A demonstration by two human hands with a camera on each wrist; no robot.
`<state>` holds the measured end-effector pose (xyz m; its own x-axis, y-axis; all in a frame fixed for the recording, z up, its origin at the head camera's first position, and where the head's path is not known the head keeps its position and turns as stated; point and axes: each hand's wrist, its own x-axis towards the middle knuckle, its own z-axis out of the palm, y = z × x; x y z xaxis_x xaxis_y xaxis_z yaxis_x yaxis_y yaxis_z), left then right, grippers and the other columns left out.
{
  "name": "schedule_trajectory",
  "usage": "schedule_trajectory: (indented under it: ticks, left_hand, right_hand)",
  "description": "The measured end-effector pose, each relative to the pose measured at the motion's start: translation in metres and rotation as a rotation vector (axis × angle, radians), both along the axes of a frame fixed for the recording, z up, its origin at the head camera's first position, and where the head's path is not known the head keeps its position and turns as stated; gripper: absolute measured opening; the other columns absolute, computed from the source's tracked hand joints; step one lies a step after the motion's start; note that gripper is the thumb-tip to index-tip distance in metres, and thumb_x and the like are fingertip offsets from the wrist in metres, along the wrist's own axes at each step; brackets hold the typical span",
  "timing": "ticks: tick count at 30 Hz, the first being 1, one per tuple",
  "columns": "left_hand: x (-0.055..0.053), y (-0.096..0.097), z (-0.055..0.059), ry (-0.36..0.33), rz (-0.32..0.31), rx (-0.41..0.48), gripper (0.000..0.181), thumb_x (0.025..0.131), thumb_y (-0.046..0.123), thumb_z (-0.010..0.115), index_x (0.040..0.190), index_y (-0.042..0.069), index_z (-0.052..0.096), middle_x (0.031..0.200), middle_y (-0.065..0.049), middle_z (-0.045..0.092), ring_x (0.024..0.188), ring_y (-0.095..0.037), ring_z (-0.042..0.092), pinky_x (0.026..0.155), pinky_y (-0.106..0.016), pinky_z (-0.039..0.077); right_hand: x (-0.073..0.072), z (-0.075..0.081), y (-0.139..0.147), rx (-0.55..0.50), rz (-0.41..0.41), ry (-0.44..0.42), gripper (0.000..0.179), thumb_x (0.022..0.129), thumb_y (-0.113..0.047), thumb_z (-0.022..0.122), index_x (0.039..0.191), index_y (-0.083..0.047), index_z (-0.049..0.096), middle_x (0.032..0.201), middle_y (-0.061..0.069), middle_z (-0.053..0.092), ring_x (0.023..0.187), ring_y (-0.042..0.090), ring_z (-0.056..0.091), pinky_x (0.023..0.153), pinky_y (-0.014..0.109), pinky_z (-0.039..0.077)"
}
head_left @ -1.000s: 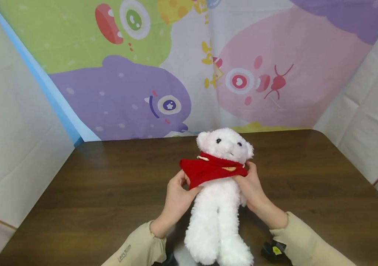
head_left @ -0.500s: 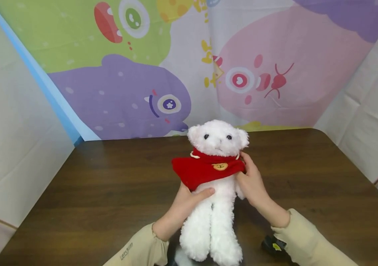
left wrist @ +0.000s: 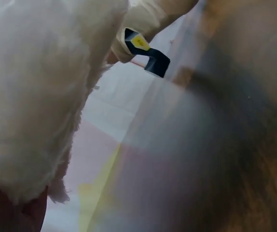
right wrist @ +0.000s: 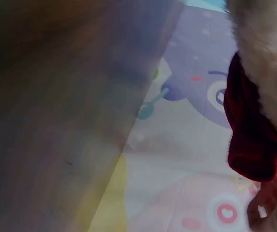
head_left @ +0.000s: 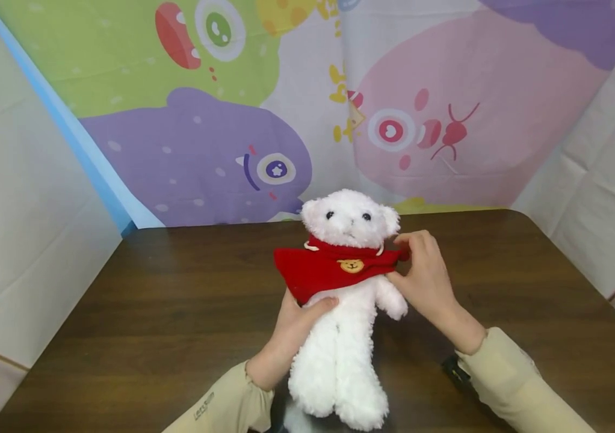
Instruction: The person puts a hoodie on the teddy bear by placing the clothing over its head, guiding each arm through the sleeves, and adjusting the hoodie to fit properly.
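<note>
A white plush bear point(head_left: 340, 337) is held upright, facing the head camera. Round its neck hangs a red garment point(head_left: 318, 270) with a bear-face patch and white cord at the collar. My left hand point(head_left: 291, 331) grips the bear's side below the garment, thumb across its belly and the other fingers hidden behind. With bent fingers, my right hand point(head_left: 426, 276) pinches the garment's edge beside the bear's arm point(head_left: 392, 299). In the right wrist view the red cloth point(right wrist: 254, 140) meets the fingertips. White fur point(left wrist: 32, 96) fills the left of the left wrist view.
The dark wooden table point(head_left: 177, 300) lies beneath. A cartoon-printed cloth point(head_left: 204, 150) stands along its back edge, with pale panels point(head_left: 26, 180) at the sides. A black wrist device point(head_left: 456, 371) shows at the right sleeve point(head_left: 513, 379).
The bear has shifted left and slightly up, turning more upright. My left hand moved from the garment's edge onto the body. My right hand drew outward with the cloth, uncovering the bear's arm.
</note>
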<state>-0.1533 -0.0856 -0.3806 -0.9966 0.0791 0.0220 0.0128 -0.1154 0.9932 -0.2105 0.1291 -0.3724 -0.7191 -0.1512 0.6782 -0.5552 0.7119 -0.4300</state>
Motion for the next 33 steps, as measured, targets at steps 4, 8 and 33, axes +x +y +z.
schedule_trajectory:
  ticks: [4, 8, 33]
  left_hand:
    - [0.006, 0.001, 0.012, -0.026, -0.018, 0.045, 0.052, 0.079, 0.01, 0.064, 0.124, 0.013, 0.038, 0.121, -0.005, 0.05, 0.11, -0.017, 0.05, 0.09, -0.032, 0.044]
    - [0.005, 0.001, 0.009, -0.028, -0.046, 0.068, 0.051, 0.08, 0.01, 0.063, 0.124, 0.014, 0.038, 0.122, -0.005, 0.051, 0.109, -0.017, 0.051, 0.089, -0.032, 0.045]
    - [-0.003, -0.004, 0.006, -0.083, 0.134, 0.226, 0.05, 0.083, 0.015, 0.061, 0.126, 0.016, 0.035, 0.122, -0.006, 0.05, 0.098, -0.017, 0.059, 0.079, -0.031, 0.05]
  right_hand:
    - [0.005, -0.004, -0.003, -0.095, -0.065, 0.104, 0.031, 0.061, 0.004, 0.07, 0.082, -0.003, 0.049, 0.073, 0.006, 0.05, 0.061, 0.011, 0.047, 0.052, 0.026, 0.042]
    - [0.01, -0.003, -0.008, -0.223, -0.115, 0.082, 0.022, 0.063, 0.003, 0.064, 0.073, -0.007, 0.048, 0.061, 0.001, 0.05, 0.053, 0.008, 0.045, 0.049, 0.019, 0.037]
    - [0.034, -0.008, -0.014, -0.449, 0.401, -0.387, 0.014, 0.09, -0.006, 0.053, 0.103, -0.006, 0.057, 0.098, 0.0, 0.058, 0.09, 0.01, 0.052, 0.076, 0.02, 0.047]
